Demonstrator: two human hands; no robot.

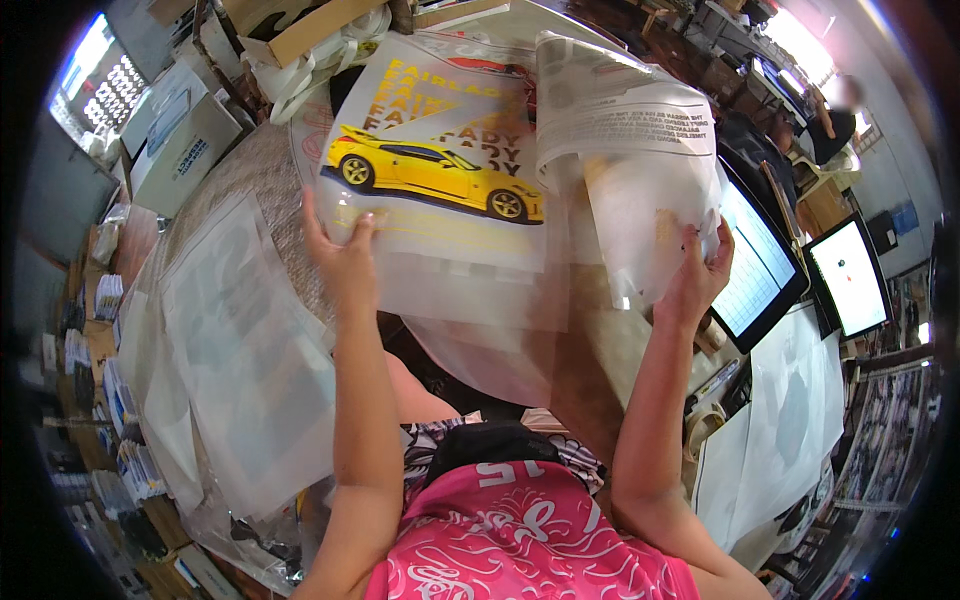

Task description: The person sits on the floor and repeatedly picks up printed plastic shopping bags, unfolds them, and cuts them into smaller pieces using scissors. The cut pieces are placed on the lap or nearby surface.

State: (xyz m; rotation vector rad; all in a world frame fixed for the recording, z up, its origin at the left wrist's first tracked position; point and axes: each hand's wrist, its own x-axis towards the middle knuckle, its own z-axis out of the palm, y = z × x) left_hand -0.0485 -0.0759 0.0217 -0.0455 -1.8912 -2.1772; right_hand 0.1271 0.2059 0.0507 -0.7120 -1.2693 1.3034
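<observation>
My left hand grips the left edge of a translucent film sheet printed with a yellow sports car and rows of yellow-to-brown lettering. Its thumb lies over the sheet's face. On the other side, my right hand pinches the edge of a second translucent film, which curls upward and shows dark printed writing in reverse. Under these two lie more printed sheets, one with a red car partly covered at the far end. Where the lower sheets end below the curled film is hidden.
More translucent sheets lie on the left. A screen and a second monitor stand at the right, beside white sheets and a marker pen. A cardboard box sits at the back. Another person is at the far right.
</observation>
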